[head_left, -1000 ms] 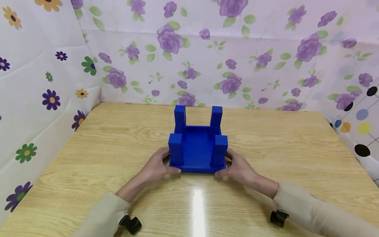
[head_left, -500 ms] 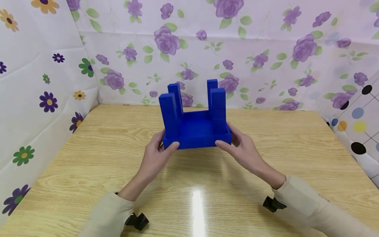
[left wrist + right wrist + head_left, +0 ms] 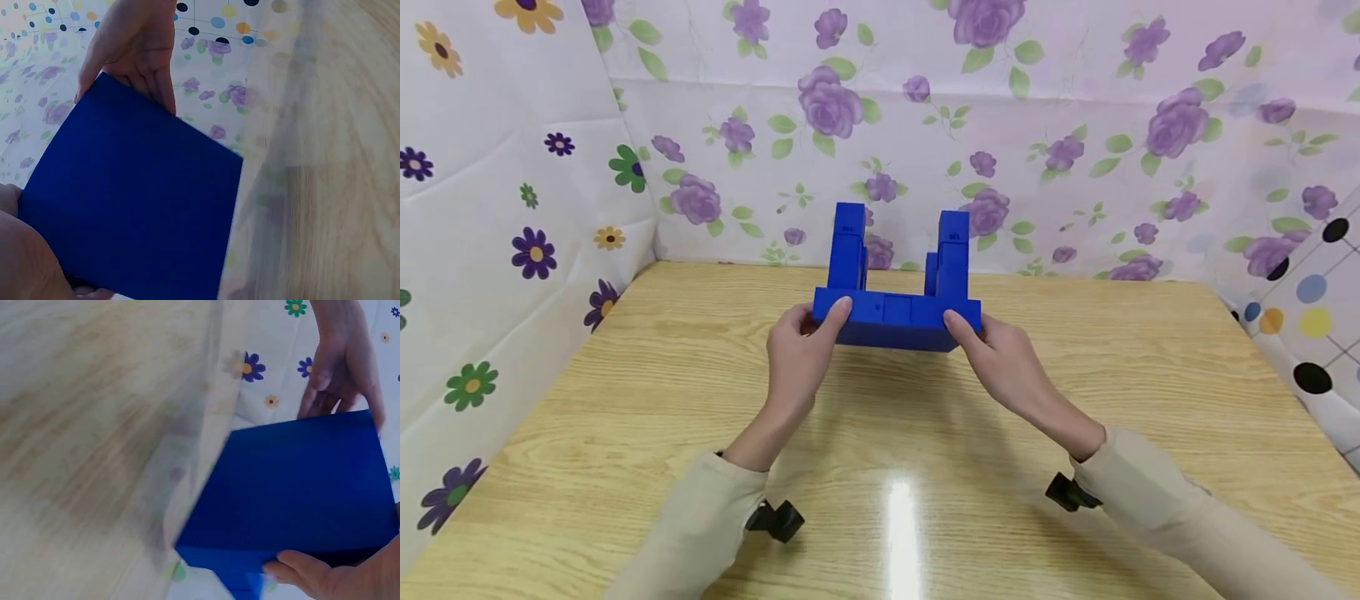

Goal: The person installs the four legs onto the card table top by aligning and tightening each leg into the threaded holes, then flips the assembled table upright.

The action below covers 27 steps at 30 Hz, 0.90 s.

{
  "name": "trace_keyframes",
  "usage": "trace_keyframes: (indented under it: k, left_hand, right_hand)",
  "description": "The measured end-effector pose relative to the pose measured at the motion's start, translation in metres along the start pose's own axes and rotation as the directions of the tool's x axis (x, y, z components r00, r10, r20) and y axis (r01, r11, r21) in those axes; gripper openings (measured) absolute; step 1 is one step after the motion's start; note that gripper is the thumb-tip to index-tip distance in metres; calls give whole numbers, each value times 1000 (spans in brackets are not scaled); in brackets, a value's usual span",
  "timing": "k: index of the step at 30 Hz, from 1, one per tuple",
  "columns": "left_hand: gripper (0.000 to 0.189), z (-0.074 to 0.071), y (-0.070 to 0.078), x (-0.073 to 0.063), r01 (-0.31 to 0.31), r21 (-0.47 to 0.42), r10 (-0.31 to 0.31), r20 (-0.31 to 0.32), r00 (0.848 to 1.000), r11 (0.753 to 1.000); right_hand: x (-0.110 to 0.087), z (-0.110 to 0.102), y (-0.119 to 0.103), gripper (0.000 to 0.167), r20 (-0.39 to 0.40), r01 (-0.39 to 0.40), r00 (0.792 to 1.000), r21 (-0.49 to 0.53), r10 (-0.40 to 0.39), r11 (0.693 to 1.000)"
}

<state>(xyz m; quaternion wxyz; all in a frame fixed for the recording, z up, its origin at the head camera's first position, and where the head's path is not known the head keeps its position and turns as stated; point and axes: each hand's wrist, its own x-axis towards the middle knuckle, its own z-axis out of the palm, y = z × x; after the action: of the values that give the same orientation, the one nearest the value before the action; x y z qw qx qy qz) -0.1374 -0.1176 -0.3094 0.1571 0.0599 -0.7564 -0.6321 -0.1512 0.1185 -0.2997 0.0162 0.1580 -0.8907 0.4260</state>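
A small blue table-like piece [image 3: 895,310] hangs over the wooden table, its flat panel low and its block legs [image 3: 953,250] pointing up and away. My left hand [image 3: 793,358] grips the left end, thumb on the near side wall and fingers round the side. At the right end my right hand [image 3: 1011,362] grips the same way, thumb tip on the near wall. Small raised marks show on that wall and on the near legs. Both wrist views face the plain smooth underside [image 3: 137,187], where the hands hold opposite edges. The panel's inner face is hidden in the head view.
The wood-grain table [image 3: 662,417] spreads below and around, with a bright glare streak in front. A purple-flowered cloth [image 3: 910,142] hangs behind its back edge, with patterned cloths at left and right. Black wrist mounts [image 3: 778,521] sit under both sleeves.
Both hands have raised the blue table-like piece off the table. It first showed its inner face, then tilted so the near wall and part of the underside face the head camera.
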Motion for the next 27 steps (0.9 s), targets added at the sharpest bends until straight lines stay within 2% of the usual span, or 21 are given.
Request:
trace_keyframes:
  k: [6, 10, 15, 17, 19, 24, 27]
  left_hand:
    - [48, -2, 0, 11, 113, 134, -124, 75, 989, 984]
    - [53, -5, 1, 17, 127, 194, -154, 136, 979, 973]
    - [57, -9, 7, 28, 124, 262, -190, 242, 952, 957]
    - [58, -12, 8, 33, 104, 302, -192, 276, 942, 948]
    - [59, -15, 7, 36, 60, 349, -169, 293, 941, 935]
    - [63, -18, 3, 41, -104, 453, -52, 318, 947, 885]
    - [64, -21, -2, 43, -181, 464, 2, 359, 933, 867]
  right_hand:
    - [14, -8, -4, 60, 71, -91, 993, -60, 96, 994]
    - [19, -13, -3, 63, 125, -163, 977, -66, 170, 984]
    - [24, -15, 0, 64, 113, -176, 976, -93, 186, 980]
    - [25, -16, 0, 66, 115, -179, 975, -104, 190, 978]
    - [26, -17, 0, 68, 134, -182, 972, -81, 191, 980]
    - [28, -19, 5, 72, 219, -185, 958, -27, 186, 982]
    - [28, -20, 12, 68, 250, -144, 956, -66, 156, 987]
